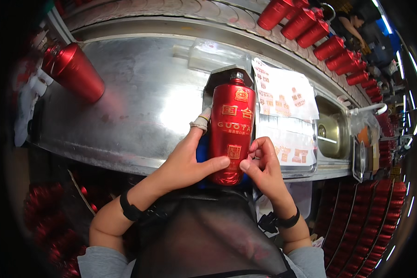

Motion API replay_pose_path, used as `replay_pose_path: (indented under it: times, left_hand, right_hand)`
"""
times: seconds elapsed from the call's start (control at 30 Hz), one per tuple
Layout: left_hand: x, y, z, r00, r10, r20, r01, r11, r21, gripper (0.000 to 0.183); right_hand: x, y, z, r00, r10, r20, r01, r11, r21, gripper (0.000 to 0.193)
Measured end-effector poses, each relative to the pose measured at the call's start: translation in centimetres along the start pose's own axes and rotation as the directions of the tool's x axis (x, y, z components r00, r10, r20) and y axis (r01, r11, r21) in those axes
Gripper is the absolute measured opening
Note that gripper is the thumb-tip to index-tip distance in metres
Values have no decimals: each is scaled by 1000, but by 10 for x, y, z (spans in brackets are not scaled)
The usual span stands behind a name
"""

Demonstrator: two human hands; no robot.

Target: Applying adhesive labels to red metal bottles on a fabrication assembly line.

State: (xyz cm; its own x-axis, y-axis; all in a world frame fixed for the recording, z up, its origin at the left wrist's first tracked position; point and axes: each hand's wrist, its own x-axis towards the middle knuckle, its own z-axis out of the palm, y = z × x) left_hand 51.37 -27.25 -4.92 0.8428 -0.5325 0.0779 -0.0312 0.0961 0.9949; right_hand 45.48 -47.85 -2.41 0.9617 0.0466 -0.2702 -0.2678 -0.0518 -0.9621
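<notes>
A glossy red bottle [228, 127] with gold markings down its front lies tilted before me, its neck pointing away. My left hand [190, 160] grips it from the left, thumb across the lower front; a whitish cover wraps one finger. At the lower right side of the bottle is my right hand [265, 169], fingers curled and thumb pressed on the bottle's edge beside a small gold square mark. Whether a small piece sits under that thumb cannot be made out. A dark angular holder [213, 82] shows behind the bottle's neck.
White sheets with orange-gold prints [282, 90] lie on a tray right of the bottle. A sink [331, 132] with a white tap [373, 109] is further right. Another red bottle [76, 74] stands left on the metal table [125, 116]. Red bottles [301, 23] line a conveyor [171, 8] beyond.
</notes>
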Motion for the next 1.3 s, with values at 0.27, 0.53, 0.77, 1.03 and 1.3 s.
replay_pose_path:
  times: [0.27, 0.53, 0.77, 1.03, 1.3]
  left_hand:
    - [19, 4, 5, 984, -37, -173, 26, 998, -63, 83]
    - [-5, -7, -3, 980, 91, -178, -59, 983, 175, 82]
    - [-20, -22, 6, 997, 17, -78, -4, 986, 164, 88]
    - [-24, 10, -7, 999, 31, -37, -25, 985, 170, 81]
    - [-30, 31, -9, 959, 249, 135, -281, 771, 571, 43]
  right_hand:
    - [27, -9, 12, 987, -79, -139, 75, 997, -35, 36]
    - [23, 7, -49, 956, 280, -83, -171, 766, 620, 21]
    - [-28, -49, 8, 974, -214, -80, 186, 946, -267, 28]
    - [-10, -94, 32, 819, -551, 159, 499, 549, -671, 11]
    - [-49, -54, 25, 900, -433, 54, 405, 783, -472, 18]
